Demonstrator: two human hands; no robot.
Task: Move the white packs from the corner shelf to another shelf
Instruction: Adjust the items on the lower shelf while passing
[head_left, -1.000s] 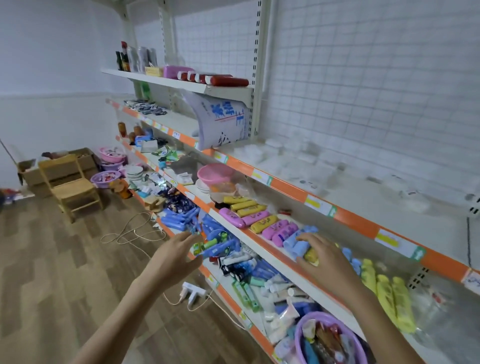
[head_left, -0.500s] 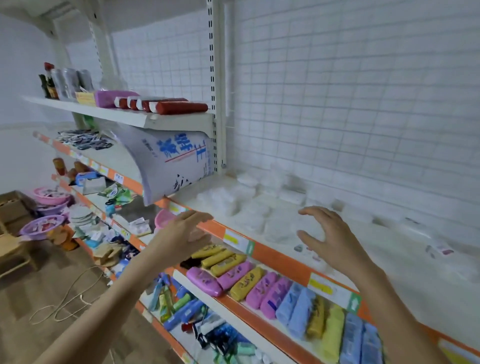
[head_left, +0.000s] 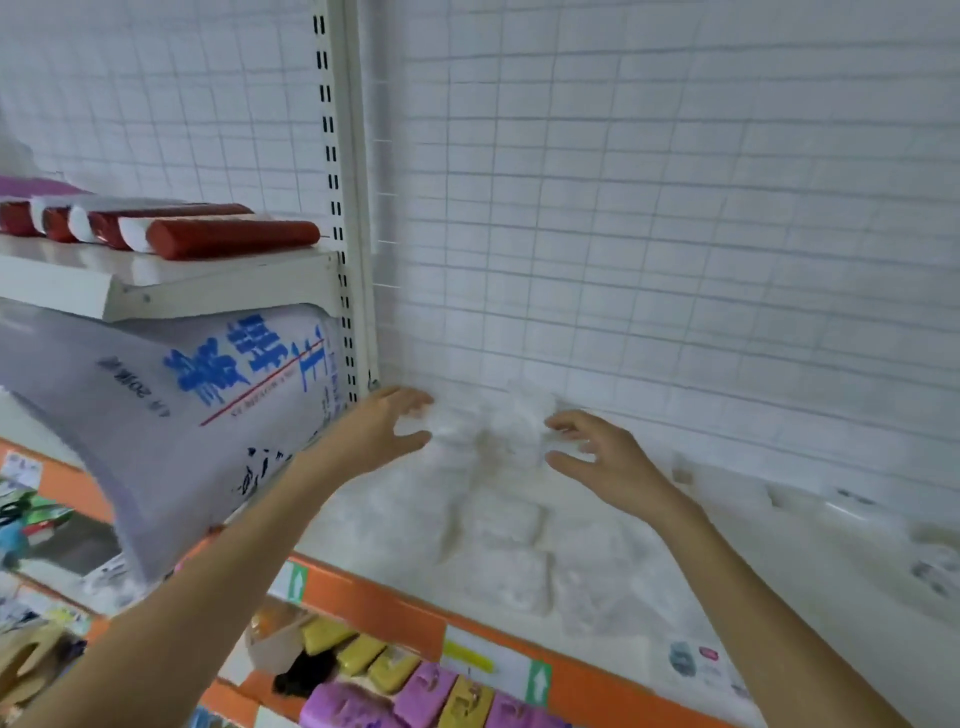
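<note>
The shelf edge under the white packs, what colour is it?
Orange, seen in the head view: shelf edge.

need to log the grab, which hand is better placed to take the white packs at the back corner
Neither alone, though the left hand is nearer the corner. Its fingers reach the white packs; the right hand flanks the other side, fingers spread.

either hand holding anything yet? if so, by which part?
Nothing gripped yet. Left hand and right hand flank the stacked white packs in the corner, fingers spread; blur hides whether the fingertips touch.
</note>
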